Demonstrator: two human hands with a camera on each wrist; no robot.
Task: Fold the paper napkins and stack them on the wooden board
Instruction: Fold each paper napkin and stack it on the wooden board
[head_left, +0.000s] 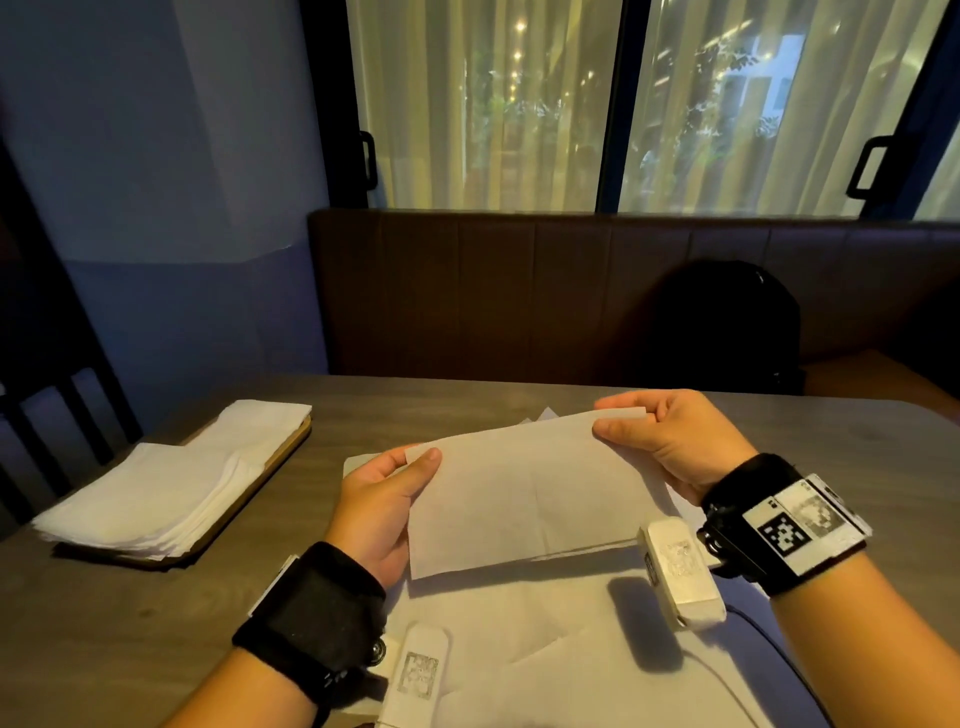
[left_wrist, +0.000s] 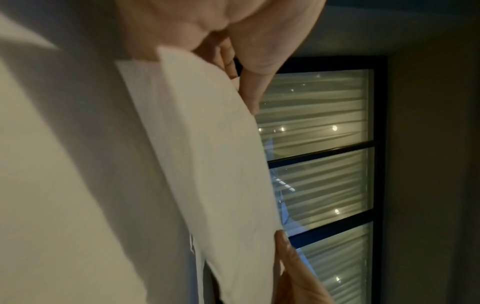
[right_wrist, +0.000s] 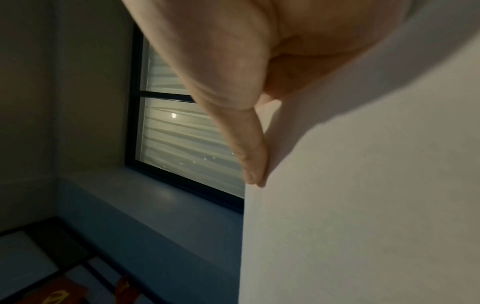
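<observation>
Both hands hold one paper napkin (head_left: 524, 499) up off the table (head_left: 104, 597), w/ the left hand (head_left: 376, 514) pinching its 9 o'clock end, thumb on top, and the right hand (head_left: 675, 441) pinching the 2 o'clock corner. Unfolded napkins (head_left: 545, 649) lie flat under it at 6 o'clock. At 9 o'clock, well apart, folded napkins (head_left: 156, 488) sit stacked on the wooden board (head_left: 260, 475).

Dim room, grey wood-grain table (head_left: 519, 400). Brown padded bench back (head_left: 519, 291) behind it, black backpack (head_left: 727, 322) on the seat. Dark-framed windows (head_left: 483, 104) with sheer curtains — small lights outside. Blue wall (head_left: 156, 182) left, dark chair (head_left: 57, 405).
</observation>
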